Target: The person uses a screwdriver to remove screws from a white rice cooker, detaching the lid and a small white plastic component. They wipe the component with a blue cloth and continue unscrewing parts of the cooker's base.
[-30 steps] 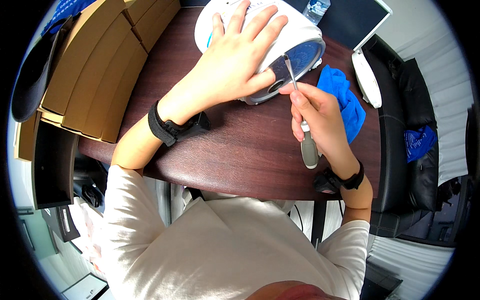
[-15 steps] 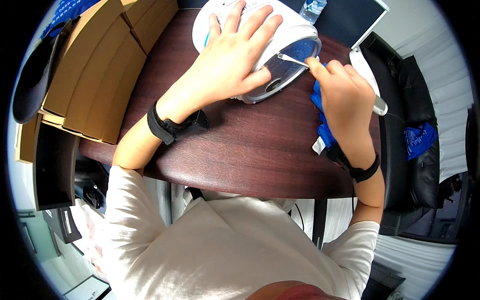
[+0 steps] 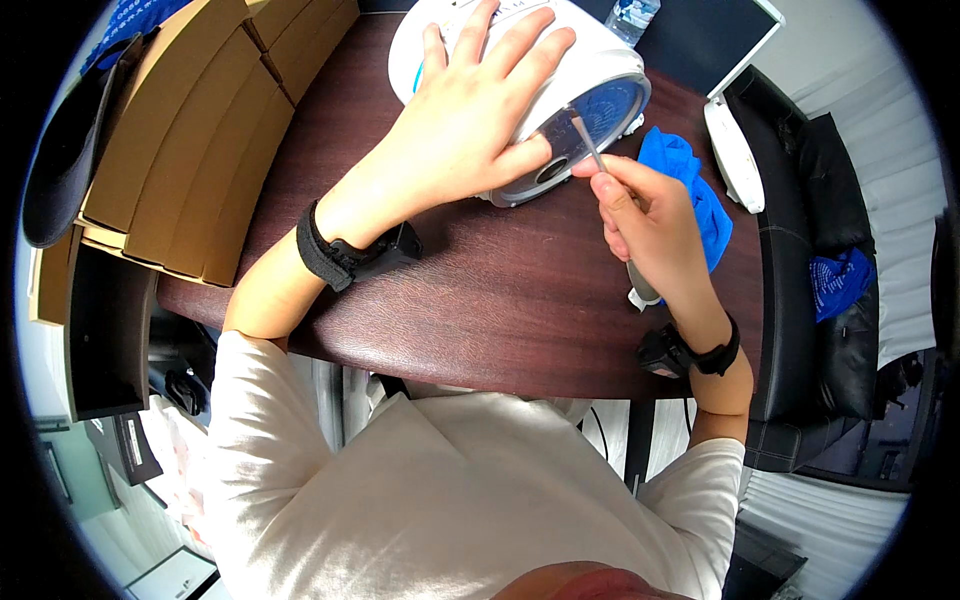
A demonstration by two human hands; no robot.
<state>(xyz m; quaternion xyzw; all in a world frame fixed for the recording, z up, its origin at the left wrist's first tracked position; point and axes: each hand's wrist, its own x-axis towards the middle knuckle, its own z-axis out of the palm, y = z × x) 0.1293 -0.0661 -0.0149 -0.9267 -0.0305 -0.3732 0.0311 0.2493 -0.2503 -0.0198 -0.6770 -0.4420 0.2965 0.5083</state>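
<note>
A white rounded appliance [image 3: 592, 58] lies at the far middle of the table, its clear bluish end panel [image 3: 615, 105] facing right and toward me. My left hand [image 3: 470, 115] rests spread on its top, fingers apart, with the thumb at the panel's edge. In my right hand [image 3: 655, 220] is a flat-bladed screwdriver [image 3: 588, 140], its metal shaft pinched between thumb and fingers. The tip is over the panel; whether it touches, I cannot tell. The grey handle end shows below the palm.
A blue cloth [image 3: 690, 170] lies right of my right hand on the dark wooden table [image 3: 450, 300]. Cardboard boxes [image 3: 190, 150] stand on the left. Behind the appliance are a water bottle [image 3: 632, 18] and a dark screen [image 3: 705, 40]. A black sofa [image 3: 790, 300] is at the right.
My right hand has turned and moved toward me and slightly left, swinging the screwdriver steeper and uncovering the blue cloth. The left hand and appliance have shifted slightly right in view.
</note>
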